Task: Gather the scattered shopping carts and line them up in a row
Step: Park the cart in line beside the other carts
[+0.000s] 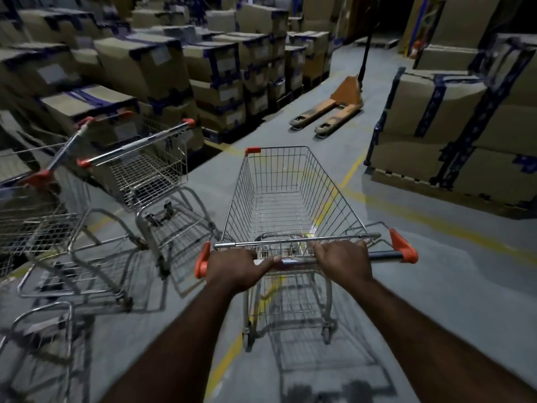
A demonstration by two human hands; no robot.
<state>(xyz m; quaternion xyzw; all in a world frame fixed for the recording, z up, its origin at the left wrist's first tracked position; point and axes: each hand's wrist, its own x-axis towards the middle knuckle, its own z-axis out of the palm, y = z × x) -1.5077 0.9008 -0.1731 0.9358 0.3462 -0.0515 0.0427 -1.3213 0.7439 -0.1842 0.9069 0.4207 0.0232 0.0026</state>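
Shopping cart (293, 196) in hand, empty, centre of aisle. Left hand (236, 267) and right hand (343, 258) both wrapped around its handle bar (377, 255), left hand close to the orange end cap, right hand nearer the middle. Cart's long axis runs straight ahead, away from the body. Parked carts lie forward-left: nearer one (43, 205), then a second (151, 167), both angled to the held cart; left hand is on their side. Judgement: needs a leftward swing to align. Pallet jack (334, 107) farther ahead; stacked cartons (151, 65) beyond.
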